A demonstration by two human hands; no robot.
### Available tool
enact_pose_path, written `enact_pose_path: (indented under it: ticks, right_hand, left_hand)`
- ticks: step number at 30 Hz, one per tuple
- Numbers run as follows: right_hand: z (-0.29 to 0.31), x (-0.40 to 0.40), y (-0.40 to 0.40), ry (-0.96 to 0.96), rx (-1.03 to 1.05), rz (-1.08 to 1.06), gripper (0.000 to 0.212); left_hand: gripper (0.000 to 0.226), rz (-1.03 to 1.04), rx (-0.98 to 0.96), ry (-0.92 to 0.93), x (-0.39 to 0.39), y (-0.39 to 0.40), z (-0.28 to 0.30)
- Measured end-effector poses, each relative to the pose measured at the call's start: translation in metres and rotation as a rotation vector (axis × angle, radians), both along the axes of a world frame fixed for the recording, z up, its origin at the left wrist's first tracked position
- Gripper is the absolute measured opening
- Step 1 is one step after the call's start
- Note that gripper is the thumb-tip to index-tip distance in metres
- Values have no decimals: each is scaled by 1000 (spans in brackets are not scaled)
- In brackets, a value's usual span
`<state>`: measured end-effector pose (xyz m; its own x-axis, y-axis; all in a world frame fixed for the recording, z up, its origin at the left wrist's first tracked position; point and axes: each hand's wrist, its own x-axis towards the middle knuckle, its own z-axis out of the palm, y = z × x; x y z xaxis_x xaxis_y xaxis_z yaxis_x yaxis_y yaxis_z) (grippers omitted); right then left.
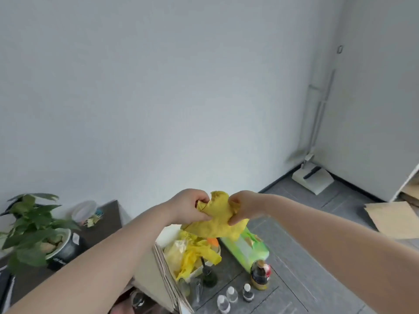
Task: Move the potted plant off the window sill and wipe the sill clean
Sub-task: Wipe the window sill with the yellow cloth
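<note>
A yellow cloth [218,219] hangs crumpled in mid-air at the centre of the head view. My left hand [189,207] grips its left end and my right hand [241,206] grips its right end, both closed on the fabric. The potted plant [34,227], green-leaved in a dark pot with a white rim, stands at the far left on a dark brown table [106,219], well away from both hands. No window sill is in view.
Below my hands, an open cardboard box [158,270] holds yellow rags. A green package [249,248], a dark bottle [259,274] and small bottles [231,294] sit on the grey floor. A dustpan and broom [313,175] lean in the corner. Flat cardboard [392,219] lies at right.
</note>
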<state>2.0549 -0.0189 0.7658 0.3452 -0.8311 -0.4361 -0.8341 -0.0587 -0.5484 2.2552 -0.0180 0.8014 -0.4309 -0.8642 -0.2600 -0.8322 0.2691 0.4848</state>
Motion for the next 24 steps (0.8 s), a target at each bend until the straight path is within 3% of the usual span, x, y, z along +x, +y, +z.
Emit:
enact_pose_path:
  ticks: [3, 5, 7, 15, 24]
  right_hand:
    - [14, -100, 15, 20, -51, -152, 32]
    - [25, -159, 25, 50, -80, -227, 53]
    - [33, -213, 36, 51, -100, -307, 60]
    - [19, -377, 90, -57, -80, -630, 39]
    - [-8, -558, 132, -107, 53, -1014, 22]
  left_hand:
    - [23, -85, -34, 41, -97, -6, 13]
    - [22, -152, -63, 65, -158, -7, 20]
    - [22, -218, -69, 62, -214, -9, 24]
    - [19, -445, -22, 35, -407, -27, 7]
    - [17, -834, 206, 50, -642, -42, -41]
